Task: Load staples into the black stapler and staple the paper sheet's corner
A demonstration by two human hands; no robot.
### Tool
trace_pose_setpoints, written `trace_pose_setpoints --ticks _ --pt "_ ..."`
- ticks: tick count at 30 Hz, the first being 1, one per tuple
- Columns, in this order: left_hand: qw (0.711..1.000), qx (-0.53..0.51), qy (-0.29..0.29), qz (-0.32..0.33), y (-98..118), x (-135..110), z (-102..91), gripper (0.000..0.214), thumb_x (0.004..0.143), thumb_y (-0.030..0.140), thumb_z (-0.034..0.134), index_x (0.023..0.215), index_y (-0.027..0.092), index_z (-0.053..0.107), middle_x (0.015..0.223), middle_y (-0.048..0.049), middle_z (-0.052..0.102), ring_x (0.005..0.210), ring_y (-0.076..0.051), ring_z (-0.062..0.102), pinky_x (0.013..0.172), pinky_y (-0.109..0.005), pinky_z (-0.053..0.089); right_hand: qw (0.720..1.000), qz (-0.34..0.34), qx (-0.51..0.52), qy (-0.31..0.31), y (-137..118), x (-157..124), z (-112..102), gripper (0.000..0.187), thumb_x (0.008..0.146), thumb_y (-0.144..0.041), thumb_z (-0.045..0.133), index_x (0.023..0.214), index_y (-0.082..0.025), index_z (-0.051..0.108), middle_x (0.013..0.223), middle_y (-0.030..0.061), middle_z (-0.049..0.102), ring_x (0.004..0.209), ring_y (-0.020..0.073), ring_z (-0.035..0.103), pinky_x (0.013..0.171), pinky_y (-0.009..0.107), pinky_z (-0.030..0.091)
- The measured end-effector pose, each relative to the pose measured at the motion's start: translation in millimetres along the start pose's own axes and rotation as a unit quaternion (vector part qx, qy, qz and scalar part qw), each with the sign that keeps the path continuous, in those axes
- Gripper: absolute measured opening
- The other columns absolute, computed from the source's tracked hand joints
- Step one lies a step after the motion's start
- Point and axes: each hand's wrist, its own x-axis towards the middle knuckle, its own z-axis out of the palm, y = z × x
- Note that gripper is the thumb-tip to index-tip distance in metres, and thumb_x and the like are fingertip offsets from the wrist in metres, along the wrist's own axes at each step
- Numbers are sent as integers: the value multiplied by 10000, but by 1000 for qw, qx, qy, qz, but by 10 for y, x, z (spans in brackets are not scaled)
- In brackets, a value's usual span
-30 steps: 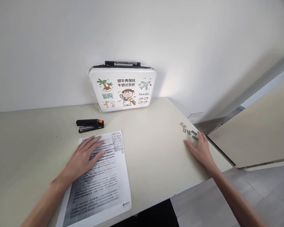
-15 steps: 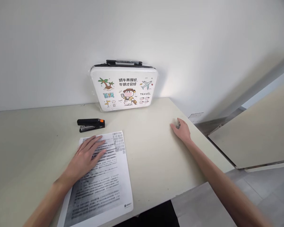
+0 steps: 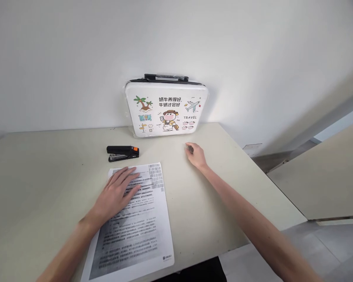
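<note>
My left hand (image 3: 114,194) lies flat on the printed sheets of paper (image 3: 135,235), its fingers stretched and slightly apart across the upper text. Just beyond the paper's top edge rests a black stapler (image 3: 122,153) with an orange patch, untouched. My right hand (image 3: 196,156) is in the air or low over the table, right of the paper, with thumb and fingers curled together. Between them shows something small and dark (image 3: 190,149), too blurred and covered to name.
A white case (image 3: 167,105) with cartoon prints and a black handle leans against the wall at the table's back. The pale table (image 3: 223,172) ends at its right edge, beyond which a light panel (image 3: 323,172) stands over grey floor tiles.
My right hand has come left from near the table's right edge, carrying the small dark thing. My left hand stays on the paper. The whole view has shifted slightly.
</note>
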Motion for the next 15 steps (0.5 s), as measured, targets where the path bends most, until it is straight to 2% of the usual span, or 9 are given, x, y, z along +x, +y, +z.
trace_pose_setpoints --ticks 8,12,15 --pt "1000 14 -8 -1 35 -41 -5 539 1084 611 425 1406 244 651 1568 -74 585 1498 -346 474 1212 -584 436 987 -63 102 -104 -741 130 792 262 933 -216 606 1146 -241 756 1234 87 759 1164 267 682 1105 442 503" --pt "1000 8 -6 -2 61 -53 -21 499 1077 582 471 1401 250 655 1566 -72 586 1502 -341 468 1218 -575 434 974 -60 158 -154 -1096 145 1045 277 1019 -268 522 1163 -268 758 1269 49 766 1210 234 682 1136 412 486" --pt "1000 8 -6 -4 82 -60 -26 467 1078 551 486 1396 254 658 1565 -68 588 1501 -336 471 1216 -565 440 958 -45 201 -198 -1297 139 1131 335 1081 -360 444 1209 -296 747 1317 12 759 1252 210 676 1155 389 475"
